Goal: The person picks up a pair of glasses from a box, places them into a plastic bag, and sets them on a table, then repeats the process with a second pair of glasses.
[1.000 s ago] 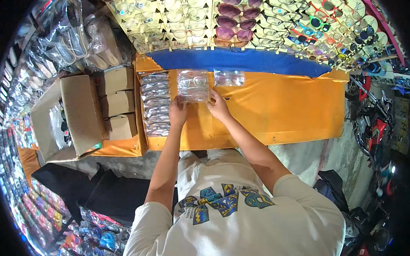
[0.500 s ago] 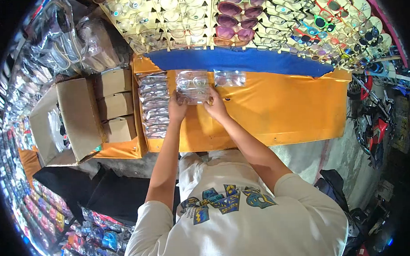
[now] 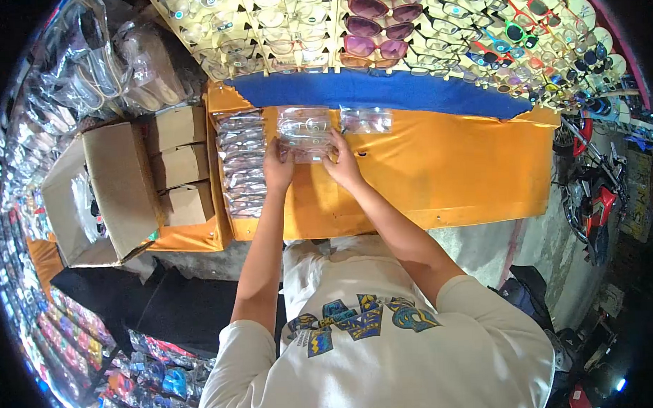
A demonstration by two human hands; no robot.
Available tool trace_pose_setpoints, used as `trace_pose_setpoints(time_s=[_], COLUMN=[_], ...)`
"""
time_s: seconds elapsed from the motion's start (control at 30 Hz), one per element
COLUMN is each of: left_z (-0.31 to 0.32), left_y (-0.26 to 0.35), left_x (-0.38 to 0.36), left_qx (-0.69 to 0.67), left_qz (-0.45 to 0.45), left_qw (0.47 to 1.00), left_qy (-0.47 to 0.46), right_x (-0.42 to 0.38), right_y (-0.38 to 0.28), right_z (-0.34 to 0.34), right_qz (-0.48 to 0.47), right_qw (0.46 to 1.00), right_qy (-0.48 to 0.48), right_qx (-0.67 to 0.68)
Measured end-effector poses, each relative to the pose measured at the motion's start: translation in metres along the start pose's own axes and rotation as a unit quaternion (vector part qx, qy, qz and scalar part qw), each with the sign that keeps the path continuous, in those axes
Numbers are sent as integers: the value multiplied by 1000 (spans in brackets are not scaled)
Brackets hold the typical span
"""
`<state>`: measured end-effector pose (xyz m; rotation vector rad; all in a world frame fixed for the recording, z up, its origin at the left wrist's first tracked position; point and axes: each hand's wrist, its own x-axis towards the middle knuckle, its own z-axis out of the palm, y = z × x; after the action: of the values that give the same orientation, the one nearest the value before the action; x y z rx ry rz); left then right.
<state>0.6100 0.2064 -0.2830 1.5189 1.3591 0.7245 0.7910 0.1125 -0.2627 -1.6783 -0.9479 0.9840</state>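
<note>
Clear plastic packets with eyeglasses [image 3: 304, 125] lie one below another on the orange tabletop [image 3: 447, 171], between my two hands. My left hand [image 3: 279, 166] is at their lower left edge, fingers bent against the plastic. At the right edge is my right hand [image 3: 341, 160], its thumb and fingers closed on the side of the packets. A long row of packed glasses [image 3: 243, 164] runs down the table just left of my left hand. Another packet of glasses [image 3: 367, 120] lies flat to the upper right of my right hand.
Racks of eyeglasses and sunglasses [image 3: 378, 29] stand along the back, behind a blue cloth [image 3: 380, 89]. An open cardboard box [image 3: 128, 189] and smaller brown boxes [image 3: 181, 166] are at the left. A red motorcycle [image 3: 600, 205] is beyond the table's right end.
The view has shifted slightly. My right hand's fingers have moved a little up along the packets' right edge, while my left hand stays at the lower left.
</note>
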Motion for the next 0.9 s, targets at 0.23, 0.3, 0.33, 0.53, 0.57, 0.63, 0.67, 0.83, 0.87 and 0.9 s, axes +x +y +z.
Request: trace_pose_setpoints(time_s=[0.23,0.3,0.33,0.53,0.57,0.63,0.67,0.83,0.87,0.9], left_z=[-1,2,3,-6,-5,-2,-3,-12,-13,-15], left_y=[1,-7,-12,11,11,9,8,41,43,42], left_x=[-3,-4,-4,-16,-18,-21,-22,-29,-28,-26], left_qx=[32,47,62,118,118,29,30,32,32,16], left_qz=[-23,11,45,14,13,-15,-15,-62,-62,-61], left_qw=[999,999,997,993,993,999,999,997,997,998], left_qy=[-11,9,28,-19,-19,8,8,26,25,12], right_x=[-1,-7,-13,-36,-37,-36,-36,-33,-31,-30], right_y=[6,5,3,7,12,11,10,0,-2,-1], right_z=[1,2,1,9,12,16,17,16,16,16], right_qz=[-20,-14,8,62,47,39,32,6,25,25], right_qw=[999,999,997,997,999,999,999,999,999,999], right_qy=[25,37,59,32,20,24,29,45,42,42], right_qx=[-5,-21,-54,-39,-19,-6,5,-9,-8,-9])
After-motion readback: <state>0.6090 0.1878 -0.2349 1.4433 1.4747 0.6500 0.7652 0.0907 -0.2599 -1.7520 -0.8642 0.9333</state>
